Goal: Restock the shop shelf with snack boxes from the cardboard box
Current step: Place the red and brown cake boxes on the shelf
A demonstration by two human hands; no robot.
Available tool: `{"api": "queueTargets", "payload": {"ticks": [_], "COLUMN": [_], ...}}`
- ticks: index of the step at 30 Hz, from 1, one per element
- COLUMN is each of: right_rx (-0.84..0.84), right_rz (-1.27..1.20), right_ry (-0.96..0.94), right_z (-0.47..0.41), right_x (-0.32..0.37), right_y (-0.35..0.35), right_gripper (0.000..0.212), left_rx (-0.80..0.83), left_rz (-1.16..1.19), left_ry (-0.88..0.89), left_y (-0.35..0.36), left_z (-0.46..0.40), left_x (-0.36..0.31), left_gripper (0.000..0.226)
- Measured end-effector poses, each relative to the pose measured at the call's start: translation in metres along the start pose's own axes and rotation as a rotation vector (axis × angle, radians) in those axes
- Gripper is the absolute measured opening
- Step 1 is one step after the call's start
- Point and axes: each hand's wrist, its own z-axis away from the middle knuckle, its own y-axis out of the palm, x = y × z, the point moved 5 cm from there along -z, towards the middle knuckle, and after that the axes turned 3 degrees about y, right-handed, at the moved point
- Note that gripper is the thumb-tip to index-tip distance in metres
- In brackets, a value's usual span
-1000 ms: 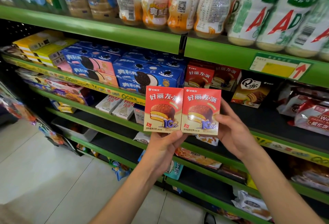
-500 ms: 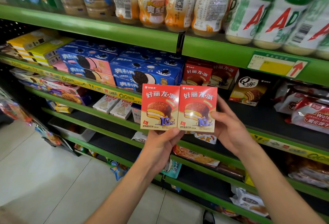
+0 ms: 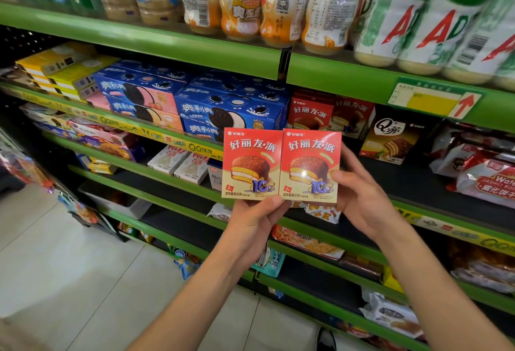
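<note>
Two red chocolate-pie snack boxes are held side by side, upright, in front of the green shelf [image 3: 320,72]. My left hand [image 3: 255,221] grips the left box [image 3: 252,164] from below, thumb on its lower front edge. My right hand [image 3: 362,197] holds the right box [image 3: 310,165] at its right side, thumb on the front. Two matching red boxes [image 3: 310,112] stand on the shelf just behind, next to blue cookie boxes [image 3: 231,111]. The cardboard box is out of view.
Drink bottles [image 3: 278,5] fill the top shelf. A Q-pie box [image 3: 390,139] and wrapped wafer packs [image 3: 479,172] lie to the right, with bare black shelf between. Pocky boxes [image 3: 178,161] and more snacks sit on lower shelves. Tiled floor [image 3: 69,267] lies lower left.
Both hands have carried the two red boxes slightly up and toward the shelf; the grip on them is unchanged.
</note>
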Motion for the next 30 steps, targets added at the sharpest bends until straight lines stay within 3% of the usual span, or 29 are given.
{"api": "queueTargets", "payload": {"ticks": [10, 14, 18, 25, 30], "right_rx": [-0.054, -0.045, -0.099, -0.304, -0.382], "right_rz": [0.033, 0.08, 0.12, 0.425, 0.623], "right_ry": [0.044, 0.081, 0.005, -0.114, 0.025], "right_z": [0.004, 0.012, 0.015, -0.01, -0.038], "right_x": [0.001, 0.005, 0.023, 0.052, 0.035], "right_y": [-0.001, -0.001, -0.009, -0.026, -0.038], "right_gripper": [0.076, 0.061, 0.058, 0.067, 0.078], "left_rx": [0.015, 0.011, -0.032, -0.066, -0.043], "left_rz": [-0.01, -0.013, 0.043, 0.058, 0.035], "left_ry": [-0.02, -0.037, -0.058, -0.068, -0.064], "left_y": [0.002, -0.001, -0.005, -0.009, -0.014], "left_z": [0.0, -0.002, -0.004, -0.003, -0.001], "left_x": [0.002, 0.004, 0.005, 0.006, 0.007], "left_gripper": [0.064, 0.054, 0.068, 0.075, 0.063]}}
